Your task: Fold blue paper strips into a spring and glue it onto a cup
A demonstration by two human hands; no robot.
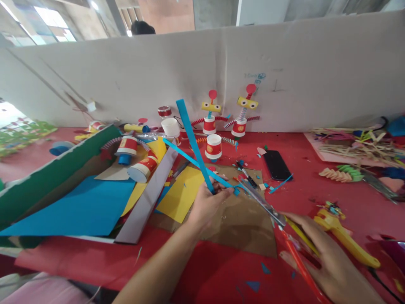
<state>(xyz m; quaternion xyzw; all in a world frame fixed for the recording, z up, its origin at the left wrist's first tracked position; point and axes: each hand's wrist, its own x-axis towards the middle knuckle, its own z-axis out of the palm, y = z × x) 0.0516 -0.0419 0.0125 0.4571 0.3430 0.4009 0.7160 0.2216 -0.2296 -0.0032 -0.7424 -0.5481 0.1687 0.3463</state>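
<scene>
My left hand (207, 202) pinches blue paper strips (193, 139); my right hand (329, 261) grips scissors (268, 207). Some paper-cup robots (211, 116) stand finished; strips still uncut.

A table covered in red cloth (205, 270) stood against a pale partition board. On it lay a brown cardboard sheet (243, 228) near the middle, a black smartphone (277, 165) face-up behind that, and a yellow plastic glue gun (343, 234) off to the right. A shallow green-sided cardboard tray (60, 162) sat at the left, heaped with blue and yellow paper. Red-and-white paper-cup robot figures (213, 147) stood near the board, and a pile of pale wooden sticks (354, 145) rested at the far right, with small blue paper scraps (265, 268) scattered on the cloth
</scene>
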